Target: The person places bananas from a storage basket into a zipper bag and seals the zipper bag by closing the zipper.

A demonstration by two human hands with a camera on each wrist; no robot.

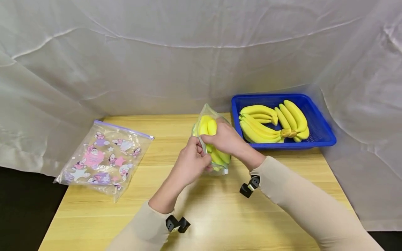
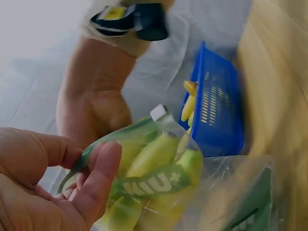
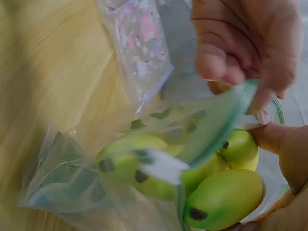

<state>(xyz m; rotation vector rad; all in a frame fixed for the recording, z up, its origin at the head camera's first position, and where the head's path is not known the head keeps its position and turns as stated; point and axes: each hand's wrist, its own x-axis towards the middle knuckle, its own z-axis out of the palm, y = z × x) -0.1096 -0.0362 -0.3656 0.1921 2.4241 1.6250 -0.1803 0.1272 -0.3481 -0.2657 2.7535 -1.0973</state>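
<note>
A clear zip bag (image 3: 62, 178) with a green zip edge and white slider (image 2: 158, 112) hangs around a bunch of yellow bananas (image 1: 218, 158). My left hand (image 1: 191, 160) pinches the bag's green rim between thumb and fingers. My right hand (image 1: 227, 137) is at the bag's mouth, gripping the bunch, its thumb by the rim and its other fingers partly hidden. Rounded green-yellow banana tips (image 3: 224, 199) show in the right wrist view, some beyond the rim and others behind the clear plastic. Green lettering marks the bag's side in the left wrist view.
At the back right stands a blue basket (image 1: 320, 139) with several banana bunches (image 1: 267, 129) in it. A clear bag printed with pink and purple figures (image 1: 103, 157) lies flat on the left of the wooden table (image 1: 125, 216). Grey cloth (image 1: 188, 76) hangs behind.
</note>
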